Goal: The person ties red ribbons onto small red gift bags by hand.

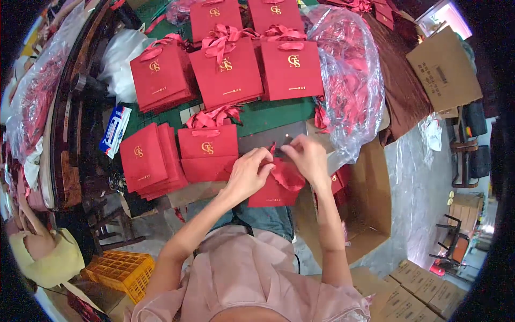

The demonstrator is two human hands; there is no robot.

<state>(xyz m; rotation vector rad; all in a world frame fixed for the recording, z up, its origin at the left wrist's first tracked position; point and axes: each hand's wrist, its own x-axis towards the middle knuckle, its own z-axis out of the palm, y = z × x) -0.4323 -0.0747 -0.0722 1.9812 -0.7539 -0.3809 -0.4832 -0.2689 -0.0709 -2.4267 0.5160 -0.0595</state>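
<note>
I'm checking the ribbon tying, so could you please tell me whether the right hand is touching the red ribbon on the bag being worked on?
Touching. The head view shows the right hand pinching the red ribbon on the red paper bag.

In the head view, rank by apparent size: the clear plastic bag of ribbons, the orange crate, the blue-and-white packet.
1. clear plastic bag of ribbons, largest.
2. orange crate, though it sits nearer the camera and partly hidden.
3. blue-and-white packet, smallest.

We look steeply down from head height, close over the worktop (pixel 279 110), our forearms entering from below; edges bend.
</note>
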